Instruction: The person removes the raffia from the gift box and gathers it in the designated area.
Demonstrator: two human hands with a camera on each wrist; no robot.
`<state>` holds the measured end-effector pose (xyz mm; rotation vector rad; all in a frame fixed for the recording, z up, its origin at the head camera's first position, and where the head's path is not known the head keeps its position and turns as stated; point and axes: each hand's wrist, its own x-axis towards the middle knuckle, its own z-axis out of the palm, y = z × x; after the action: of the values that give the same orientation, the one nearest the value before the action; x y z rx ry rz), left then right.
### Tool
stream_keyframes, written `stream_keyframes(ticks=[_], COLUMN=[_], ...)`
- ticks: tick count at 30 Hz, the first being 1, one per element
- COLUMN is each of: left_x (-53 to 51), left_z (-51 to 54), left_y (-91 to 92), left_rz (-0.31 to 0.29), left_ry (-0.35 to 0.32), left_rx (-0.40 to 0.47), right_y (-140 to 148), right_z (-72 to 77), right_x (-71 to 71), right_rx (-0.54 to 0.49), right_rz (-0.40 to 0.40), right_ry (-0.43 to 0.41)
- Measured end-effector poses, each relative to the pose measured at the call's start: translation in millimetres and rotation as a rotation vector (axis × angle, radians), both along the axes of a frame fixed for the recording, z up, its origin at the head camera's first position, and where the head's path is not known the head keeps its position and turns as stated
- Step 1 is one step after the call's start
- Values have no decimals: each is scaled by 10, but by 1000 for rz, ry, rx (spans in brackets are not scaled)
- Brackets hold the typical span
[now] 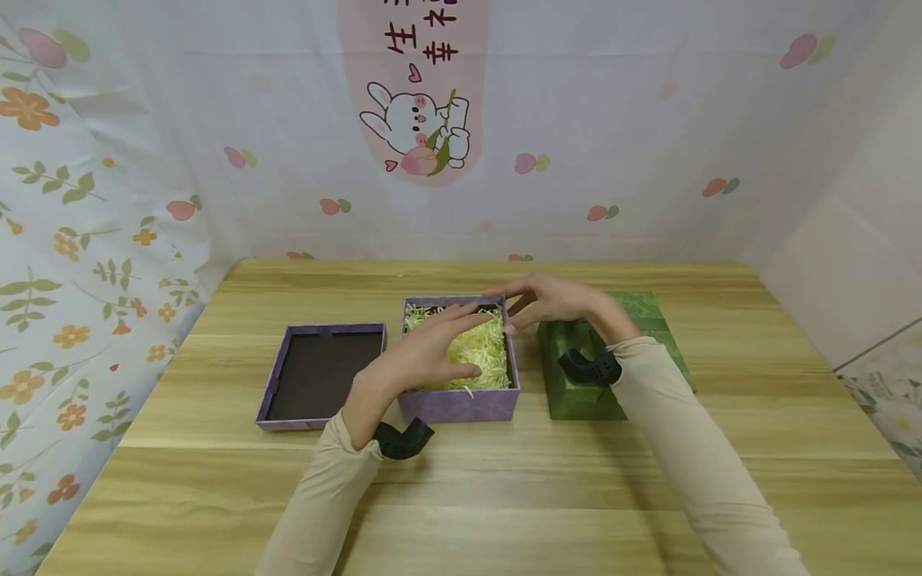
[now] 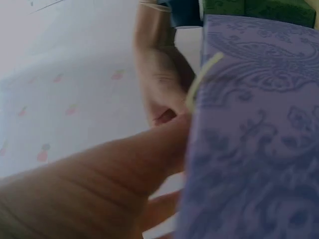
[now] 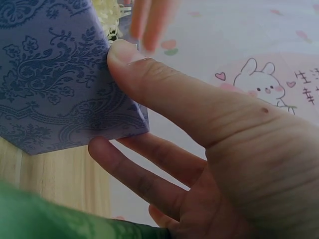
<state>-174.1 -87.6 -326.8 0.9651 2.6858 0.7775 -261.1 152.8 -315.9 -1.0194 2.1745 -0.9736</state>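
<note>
A purple patterned box (image 1: 461, 406) stands upright on the table, filled with pale yellow shredded paper (image 1: 481, 354). My left hand (image 1: 425, 348) reaches over it from the front left, its fingers fairly straight above the paper; in the left wrist view the box's front wall (image 2: 259, 124) hides part of the thumb. At the far right corner, my right hand (image 1: 555, 302) has its thumb at the rim. In the right wrist view, the right thumb (image 3: 149, 74) lies against the box wall (image 3: 55, 74), with loosely bent fingers beside the corner below.
A shallow purple lid (image 1: 327, 376) with a black inside lies left of the box. Close on the right, under my right forearm, is a green box (image 1: 579, 404). Behind the wooden table (image 1: 475, 512) hangs a printed white curtain (image 1: 619, 104).
</note>
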Motion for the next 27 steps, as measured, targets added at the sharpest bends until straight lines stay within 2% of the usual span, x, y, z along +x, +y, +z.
stream_keyframes(ticks=[6, 14, 20, 27], left_x=[-63, -130, -169, -164], left_z=[-64, -160, -244, -275], left_y=[164, 281, 354, 382], left_rz=[35, 34, 71, 106], left_ry=[-28, 21, 21, 29], left_rx=[-162, -263, -369, -456], right_y=[1, 15, 19, 6], right_z=[-24, -22, -14, -13], right_x=[13, 8, 22, 12], right_rx=[-1, -2, -6, -20], right_rz=[-2, -29, -17, -28], right_ry=[-47, -74, -53, -88])
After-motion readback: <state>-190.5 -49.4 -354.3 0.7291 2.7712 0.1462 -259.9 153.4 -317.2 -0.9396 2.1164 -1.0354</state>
